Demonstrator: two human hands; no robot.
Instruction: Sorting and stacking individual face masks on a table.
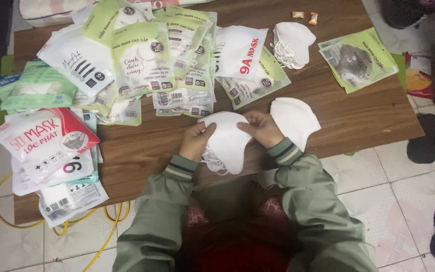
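A stack of folded white face masks hangs over the near edge of the low wooden table, ear loops dangling below. My left hand grips its left side and my right hand pinches its upper right corner. Both arms wear olive-green sleeves with striped cuffs. Just right of my right hand lies another pile of white masks. A third white pile rests at the table's far side.
Several sealed mask packets, white and light green, cover the table's far left. A red-and-white packet and others overhang the left edge. One green packet lies far right. Two wrapped sweets sit at the back. A yellow cable runs on the tiled floor.
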